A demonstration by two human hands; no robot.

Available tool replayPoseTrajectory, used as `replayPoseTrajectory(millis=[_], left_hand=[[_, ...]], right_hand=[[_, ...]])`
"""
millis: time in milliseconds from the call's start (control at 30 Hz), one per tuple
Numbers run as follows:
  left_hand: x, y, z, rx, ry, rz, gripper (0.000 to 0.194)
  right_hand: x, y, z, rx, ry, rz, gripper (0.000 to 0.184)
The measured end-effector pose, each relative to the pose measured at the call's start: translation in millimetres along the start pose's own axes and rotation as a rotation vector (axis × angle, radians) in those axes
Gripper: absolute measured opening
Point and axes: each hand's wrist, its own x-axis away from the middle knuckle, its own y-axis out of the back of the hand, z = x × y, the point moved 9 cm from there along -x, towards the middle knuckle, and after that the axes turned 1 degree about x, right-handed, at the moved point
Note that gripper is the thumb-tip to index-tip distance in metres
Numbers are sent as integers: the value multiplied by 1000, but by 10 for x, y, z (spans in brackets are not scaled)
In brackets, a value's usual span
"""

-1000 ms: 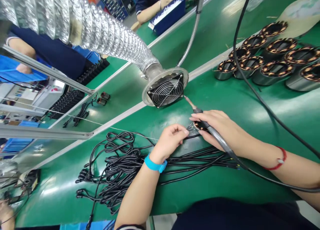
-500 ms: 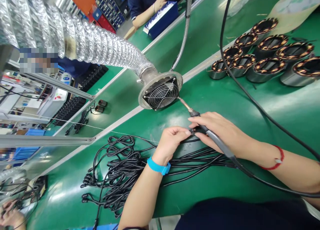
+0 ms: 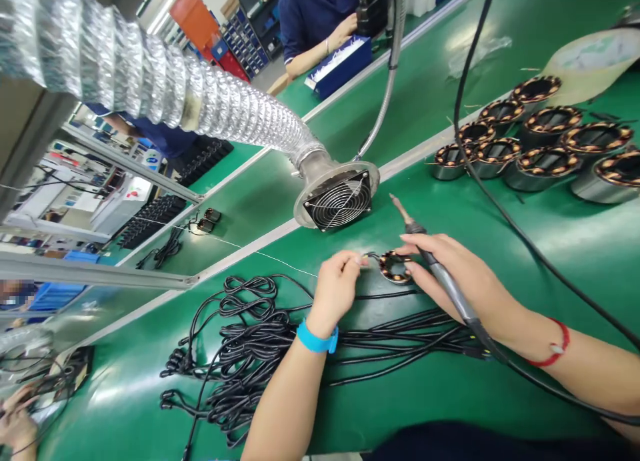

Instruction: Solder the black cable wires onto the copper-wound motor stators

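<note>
My right hand (image 3: 463, 271) is closed around the grey handle of a soldering iron (image 3: 440, 274), whose bare tip points up and left beside the extractor fan. Between thumb and fingers, that same hand grips the right edge of a small stator (image 3: 395, 266), a ring with copper windings. Short dark leads (image 3: 371, 255) run from the stator's left side to my left hand (image 3: 337, 281), which pinches their ends. The exact wire tips are partly hidden by my fingers. Below both hands, black power cables (image 3: 390, 337) lie on the green bench.
A round fan hood (image 3: 340, 201) on a silver foil duct (image 3: 215, 94) hangs just beyond my hands. Several larger stators (image 3: 543, 167) stand at the right. A black cord (image 3: 500, 201) crosses in front of them. Across the bench, a co-worker's arm (image 3: 315, 57) rests by a blue box (image 3: 345, 67).
The stator, mostly hidden earlier, now shows as a ring between my hands. My left hand has drawn slightly away from my right, and the iron's tip stands farther from the fan hood.
</note>
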Motion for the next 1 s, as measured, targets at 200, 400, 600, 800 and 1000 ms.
replayPoseTrajectory(millis=[200,400,600,800,1000], left_hand=[[-23,993,-65,-79,-148,-531,36],[240,592,-191,161,-209,-403,32],[285,-327,-7,638,74,105,38],[336,-546,30,434,85,340,50],[387,-655,43,402,86,472,53]], right_hand=[[45,135,-137,0,-45,-25,42],[-20,108,90,-85,72,-9,38],[69,-43,80,-195,47,59,38],[171,-186,-106,-363,-200,106,30],[195,-217,-106,-389,-191,55,28]])
